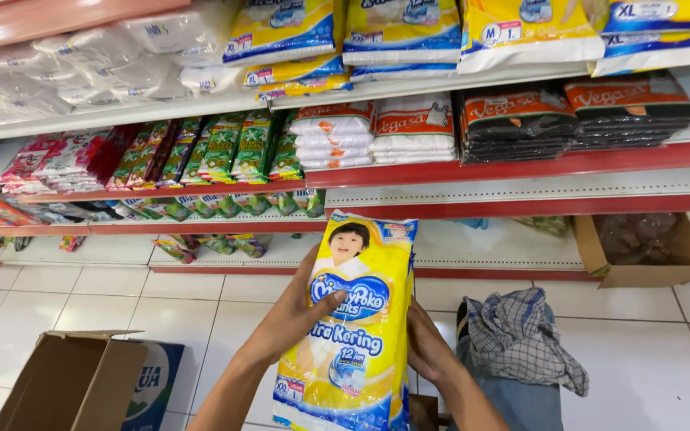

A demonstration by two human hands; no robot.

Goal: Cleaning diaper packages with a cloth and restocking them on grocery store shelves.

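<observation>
A yellow and blue nappy pack (353, 327) stands upright in front of me, held between both hands. My left hand (293, 311) grips its left edge, thumb across the front. My right hand (426, 345) supports the right side from behind, mostly hidden by the pack. The pack is raised before the lower red and white shelves (521, 195).
Shelves hold more yellow nappy packs (401, 32), white and black stacked packets (513, 124), green packets (225, 152) and pink ones (57, 160). An open cardboard box (73, 383) sits on the tiled floor at lower left. Another box (640, 251) rests on the bottom shelf. A checked cloth (517, 331) lies over my knee.
</observation>
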